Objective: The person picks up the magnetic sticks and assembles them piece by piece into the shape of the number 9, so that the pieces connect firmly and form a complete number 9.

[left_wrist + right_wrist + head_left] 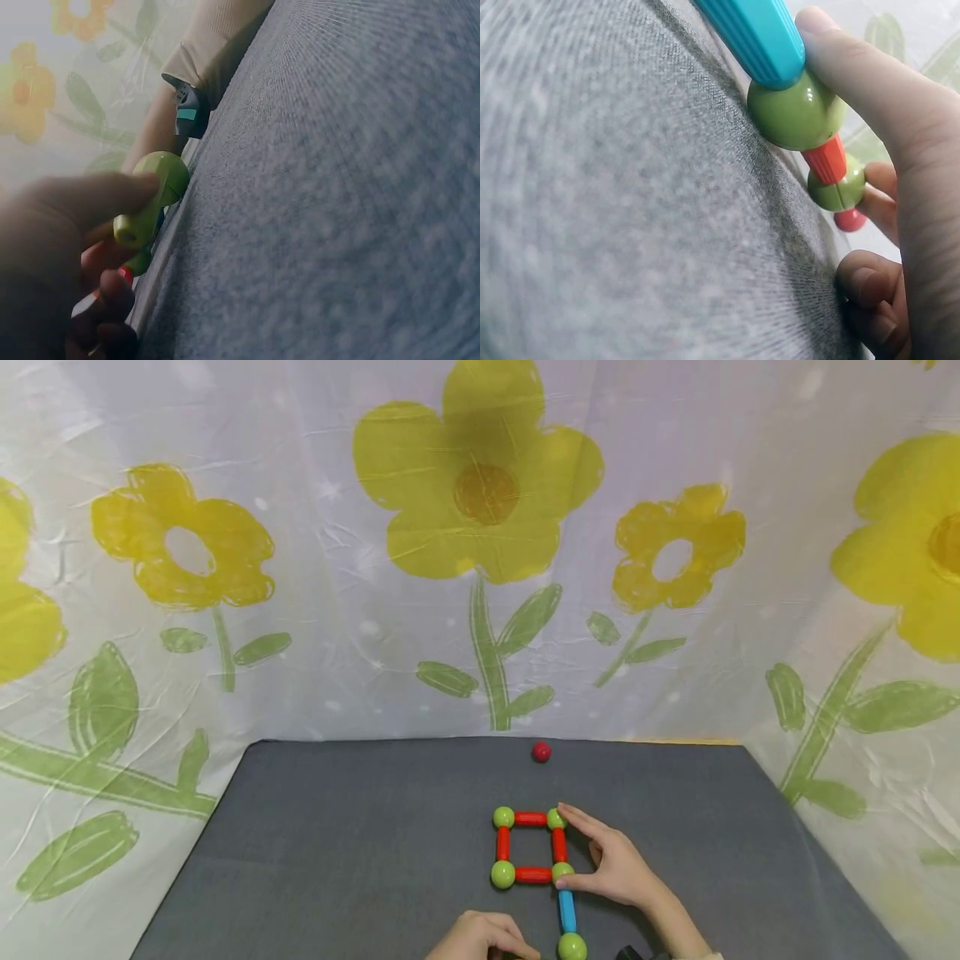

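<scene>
On the dark mat lies a square of red sticks [532, 875] joined by green balls [503, 874]. A blue stick [567, 912] runs from its near right ball [562, 871] toward the front edge of view, ending at another green ball [572, 946]. My right hand [615, 864] holds the square's right side, thumb at the near ball and index finger at the far right ball [556, 819]. In the left wrist view my left hand [60, 217] pinches a yellow-green stick [132, 231] beside a green ball [175, 177]; whether they touch cannot be told.
A red ball [542, 752] sits near the back edge of the dark mat [360, 827]. A flower-printed curtain [337, 635] closes off the back and both sides. A dark wrist device [191, 109] shows on the right arm.
</scene>
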Demonstrator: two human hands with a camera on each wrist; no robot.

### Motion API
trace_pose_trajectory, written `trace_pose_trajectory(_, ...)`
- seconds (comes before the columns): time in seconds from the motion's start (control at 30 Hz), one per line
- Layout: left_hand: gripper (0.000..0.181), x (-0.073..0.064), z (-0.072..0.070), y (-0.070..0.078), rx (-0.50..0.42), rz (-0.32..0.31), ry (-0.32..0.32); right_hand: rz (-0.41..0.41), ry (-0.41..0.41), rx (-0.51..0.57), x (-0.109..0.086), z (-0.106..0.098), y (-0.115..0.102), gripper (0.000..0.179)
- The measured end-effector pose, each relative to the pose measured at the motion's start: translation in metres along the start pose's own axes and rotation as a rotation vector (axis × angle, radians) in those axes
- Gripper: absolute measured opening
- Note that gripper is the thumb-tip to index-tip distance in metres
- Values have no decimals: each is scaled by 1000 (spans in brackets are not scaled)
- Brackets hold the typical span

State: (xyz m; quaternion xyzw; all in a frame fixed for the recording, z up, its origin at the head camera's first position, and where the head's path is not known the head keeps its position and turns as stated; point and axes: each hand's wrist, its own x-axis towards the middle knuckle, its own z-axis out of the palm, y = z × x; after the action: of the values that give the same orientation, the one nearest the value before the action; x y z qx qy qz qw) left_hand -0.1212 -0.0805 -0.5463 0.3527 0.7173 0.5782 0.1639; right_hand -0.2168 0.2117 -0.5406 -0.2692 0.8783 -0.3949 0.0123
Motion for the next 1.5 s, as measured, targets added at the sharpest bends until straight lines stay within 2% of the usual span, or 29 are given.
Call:
trace_pose_trajectory(0.17,20,-1,1,2,-17,-93,89,3,3,1,-1,1,1,100)
trace_pose_trajectory(0.3,20,0,4,1,1,-125,113,8,1,-13,-1,1,2,101)
trace_pose_trajectory(0.5,19,2,8,2,58,-123,110,-4,4,-5,-1,1,3,100)
trace_pose_trajectory(0.67,21,5,8,3,50,-148,113,-12,10,-5,0,0,2,98)
trace_pose_trajectory(1.0,20,9,9,3,130,-140,138,-2,22,-15,0,1,2,97)
trace_pose_trajectory(1.33,19,8,7,11,246,-147,116,19,20,-26,0,2,2,99)
trace_pose_trajectory(1.5,19,7,6,14,350,-98,95,21,21,-28,0,3,2,99)
